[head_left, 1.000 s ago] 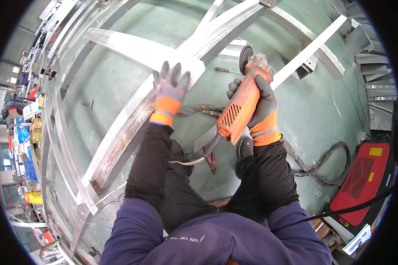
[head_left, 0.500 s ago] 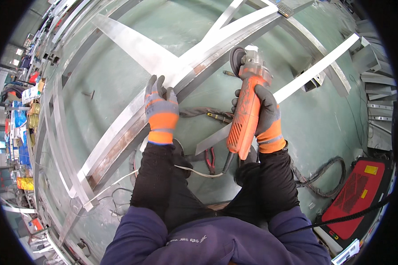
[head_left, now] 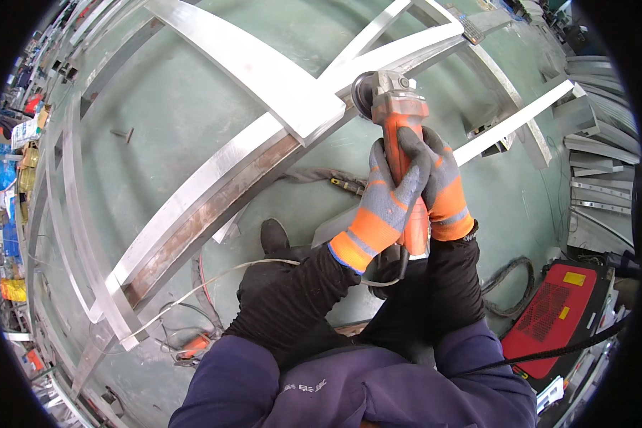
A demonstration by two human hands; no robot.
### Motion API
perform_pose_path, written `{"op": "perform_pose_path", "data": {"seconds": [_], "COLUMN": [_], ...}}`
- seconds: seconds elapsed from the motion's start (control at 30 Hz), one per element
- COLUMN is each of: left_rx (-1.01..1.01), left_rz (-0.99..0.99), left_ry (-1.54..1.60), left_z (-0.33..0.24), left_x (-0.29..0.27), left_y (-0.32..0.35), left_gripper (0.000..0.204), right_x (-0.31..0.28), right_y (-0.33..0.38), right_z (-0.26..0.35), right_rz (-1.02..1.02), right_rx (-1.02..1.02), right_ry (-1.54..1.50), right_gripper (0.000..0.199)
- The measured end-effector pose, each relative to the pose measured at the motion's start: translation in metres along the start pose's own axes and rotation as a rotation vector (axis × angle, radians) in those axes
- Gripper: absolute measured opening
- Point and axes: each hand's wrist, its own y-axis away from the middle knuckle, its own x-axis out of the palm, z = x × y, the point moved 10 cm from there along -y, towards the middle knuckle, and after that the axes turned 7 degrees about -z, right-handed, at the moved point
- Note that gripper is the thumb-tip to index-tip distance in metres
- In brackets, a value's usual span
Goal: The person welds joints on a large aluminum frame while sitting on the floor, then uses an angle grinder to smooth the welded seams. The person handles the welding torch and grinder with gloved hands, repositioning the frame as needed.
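An orange angle grinder (head_left: 401,108) is held upright in front of me, its disc (head_left: 364,95) towards the upper left. Both hands wear grey and orange gloves. My right hand (head_left: 448,187) wraps the grinder's body from the right. My left hand (head_left: 390,196) closes round the same body from the left, fingers overlapping near the right hand's. Just beyond the disc lies a curved metal beam (head_left: 192,203) with a bright top and a rusty brown side. A tapered metal plate (head_left: 246,53) joins it. The grinder's lower end is partly covered by my left hand.
A pale cable (head_left: 207,284) runs left from the grinder across the floor. A red and black machine (head_left: 553,314) stands at the lower right, beside stacked metal profiles (head_left: 599,153). More curved metal pieces (head_left: 85,214) lie at left. A yellow-handled tool (head_left: 346,186) lies under the beam.
My left hand has left the beam's top and moved right onto the grinder's body. The grinder has shifted slightly, still in my right hand. The whole view has shifted a little.
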Motion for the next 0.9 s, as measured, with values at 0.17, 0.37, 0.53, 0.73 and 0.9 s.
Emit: {"op": "perform_pose_path", "data": {"seconds": [0.17, 0.37, 0.53, 0.73, 0.9], "left_rx": [0.044, -0.086, -0.179, -0.158, 0.025], "left_rz": [-0.075, -0.087, -0.190, -0.279, -0.291], "left_ry": [0.027, 0.197, 0.270, 0.264, 0.102], "left_z": [-0.004, 0.007, 0.003, 0.015, 0.000], "left_x": [-0.008, -0.007, -0.009, -0.015, -0.017], "left_y": [-0.006, -0.005, 0.016, 0.046, 0.048], "left_gripper": [0.055, 0.076, 0.069, 0.055, 0.055], "right_x": [0.015, 0.023, 0.032, 0.043, 0.043], "right_y": [-0.018, -0.024, -0.015, -0.004, -0.001], "right_z": [0.009, 0.017, 0.013, 0.023, 0.026], "right_rz": [0.111, 0.207, 0.359, 0.451, 0.453], "right_rx": [-0.093, -0.136, 0.110, 0.485, 0.606], "right_ry": [0.160, 0.251, 0.082, -0.192, -0.190], "right_gripper": [0.037, 0.035, 0.030, 0.048, 0.050]}}
